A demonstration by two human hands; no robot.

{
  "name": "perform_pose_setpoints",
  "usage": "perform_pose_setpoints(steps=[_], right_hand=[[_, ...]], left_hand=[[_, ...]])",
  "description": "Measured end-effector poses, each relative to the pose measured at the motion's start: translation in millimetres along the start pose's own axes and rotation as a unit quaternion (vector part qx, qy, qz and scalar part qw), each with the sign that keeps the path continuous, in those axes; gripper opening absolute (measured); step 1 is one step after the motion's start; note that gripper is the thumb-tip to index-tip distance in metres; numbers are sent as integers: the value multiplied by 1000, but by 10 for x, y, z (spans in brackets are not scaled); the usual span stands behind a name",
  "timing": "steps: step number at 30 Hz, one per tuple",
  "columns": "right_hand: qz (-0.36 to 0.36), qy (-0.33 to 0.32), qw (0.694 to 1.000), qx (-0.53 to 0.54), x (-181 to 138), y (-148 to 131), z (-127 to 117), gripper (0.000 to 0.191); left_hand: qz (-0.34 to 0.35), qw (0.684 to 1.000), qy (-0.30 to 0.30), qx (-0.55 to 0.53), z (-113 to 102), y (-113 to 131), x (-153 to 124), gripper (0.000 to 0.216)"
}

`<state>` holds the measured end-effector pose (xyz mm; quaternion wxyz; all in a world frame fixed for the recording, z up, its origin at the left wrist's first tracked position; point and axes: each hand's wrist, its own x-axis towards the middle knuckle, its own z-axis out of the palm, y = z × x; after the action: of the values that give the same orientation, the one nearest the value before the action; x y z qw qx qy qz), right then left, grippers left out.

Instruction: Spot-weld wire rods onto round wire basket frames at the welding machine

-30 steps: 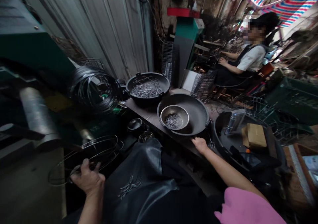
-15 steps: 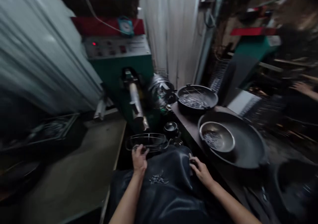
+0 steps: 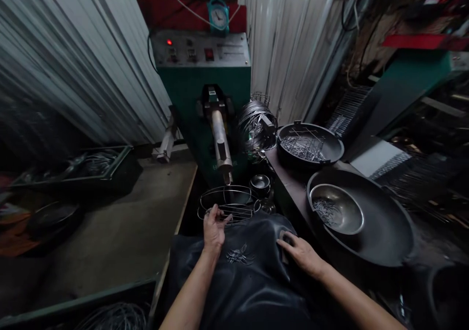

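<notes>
While left hand (image 3: 214, 227) grips wire frame (image 3: 229, 203) ahead | right hand (image 3: 300, 253) open, flat on apron (image 3: 249, 281)

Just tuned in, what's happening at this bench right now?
A person sits facing a green machine with a black leather apron over the lap. The left hand grips the near rim of a round wire frame lying under the machine's metal rod. The right hand rests flat on the apron's right edge, holding nothing. A few small bent wire pieces lie on the apron between the hands. To the right, a steel bowl of similar pieces sits inside a large dark wok.
</notes>
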<state>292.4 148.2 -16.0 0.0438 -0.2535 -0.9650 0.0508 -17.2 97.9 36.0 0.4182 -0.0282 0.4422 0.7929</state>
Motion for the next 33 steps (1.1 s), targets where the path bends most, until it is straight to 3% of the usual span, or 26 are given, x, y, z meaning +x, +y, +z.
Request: perform_pose_setpoints(steps=[4,10,14,18,20,22,24,26,28,29,31,33], right_hand=[[-22,-11,1000,7,88,64,56,50],[115,-18,993,-12,507,-78,-42,42],[145,-87,985,-32,721,-295,-158,33],[182,-117,976,5,751,-277,-334,28],[178,-64,978,89,749,-197,-481,25],[156,51,961,223,788,-154,-664,19],[136,174,900,375,891,-197,-846,19],[128,240,823,498,1048,-321,-970,25],[113,254,774,568,1219,-469,-1005,27],[102,246,765,586,1296,-534,-993,27],[79,217,770,594,1408,-618,-935,26],[57,201,798,566,1465,-640,-873,25]], left_hand=[[-16,999,25,17,-12,55,-11,33],[0,999,34,42,-115,94,-34,30],[26,998,43,46,-199,121,-77,31],[47,996,44,59,-272,196,-116,31],[55,996,44,60,-287,223,-132,32],[59,995,43,62,-281,220,-148,32],[56,996,41,61,-253,185,-166,33],[50,996,31,61,-208,133,-191,32],[43,997,17,62,-160,93,-221,31],[39,997,11,62,-139,85,-238,31],[35,998,10,56,-107,93,-269,31],[35,998,17,48,-94,123,-292,32]])
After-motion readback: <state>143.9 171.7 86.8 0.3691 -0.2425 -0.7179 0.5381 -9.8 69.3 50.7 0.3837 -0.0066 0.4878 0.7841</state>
